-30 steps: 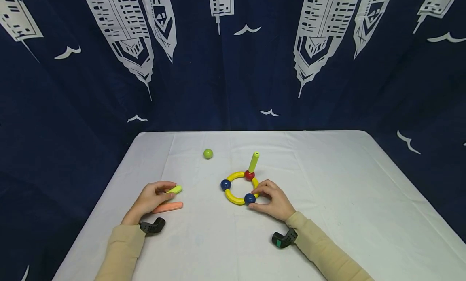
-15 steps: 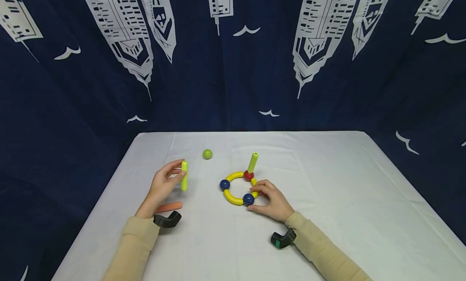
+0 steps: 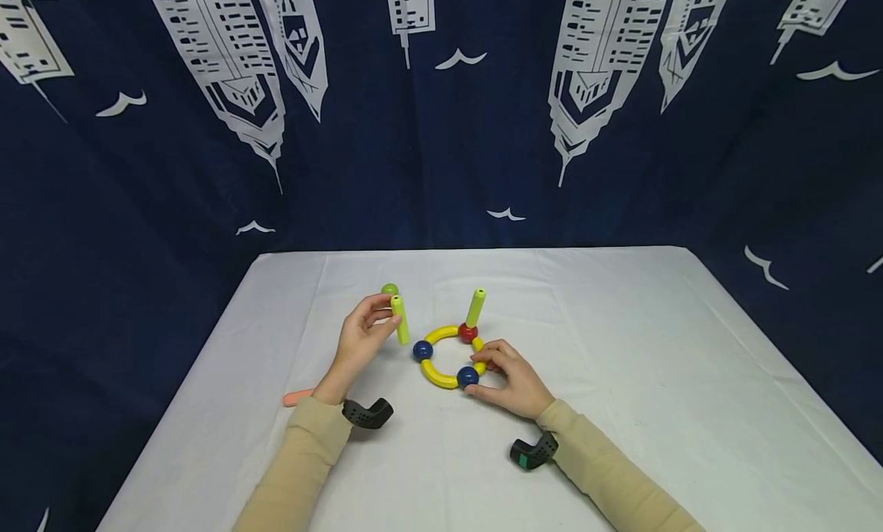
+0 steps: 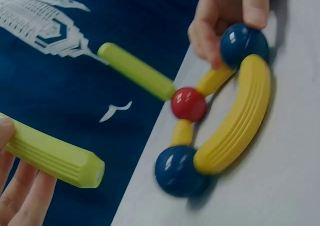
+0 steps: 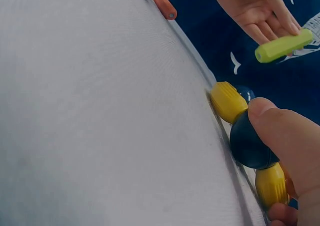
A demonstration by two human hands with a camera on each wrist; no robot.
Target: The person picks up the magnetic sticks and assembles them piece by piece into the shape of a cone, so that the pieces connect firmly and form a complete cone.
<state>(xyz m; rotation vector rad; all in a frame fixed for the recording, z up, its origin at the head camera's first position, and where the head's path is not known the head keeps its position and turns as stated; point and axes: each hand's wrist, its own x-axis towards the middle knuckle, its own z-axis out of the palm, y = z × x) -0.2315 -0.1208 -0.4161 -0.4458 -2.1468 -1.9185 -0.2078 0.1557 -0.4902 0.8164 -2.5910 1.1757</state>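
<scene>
My left hand [image 3: 362, 334] pinches a yellow-green rod [image 4: 60, 158] between thumb and fingers, held upright above the table just left of a ring. That ring joins curved yellow rods [image 4: 240, 116], two blue balls [image 3: 423, 350] and a red ball [image 3: 467, 333]. A second yellow-green rod [image 3: 476, 308] stands up from the red ball. My right hand [image 3: 513, 380] grips the ring at its near blue ball [image 4: 244, 44], thumb on the ball and fingers at the yellow rod beside it. In the head view the held rod is apart from the ring.
A green ball [image 3: 389, 289] lies on the white table [image 3: 621, 348] behind the left hand, partly covered by the held rod. An orange rod [image 3: 298, 397] lies by the left wrist, partly hidden. A dark blue printed cloth [image 3: 428, 149] hangs behind the table.
My left hand has picked up the yellow-green rod, turned it upright and carried it right towards the ring. My right hand has stayed on the ring.
</scene>
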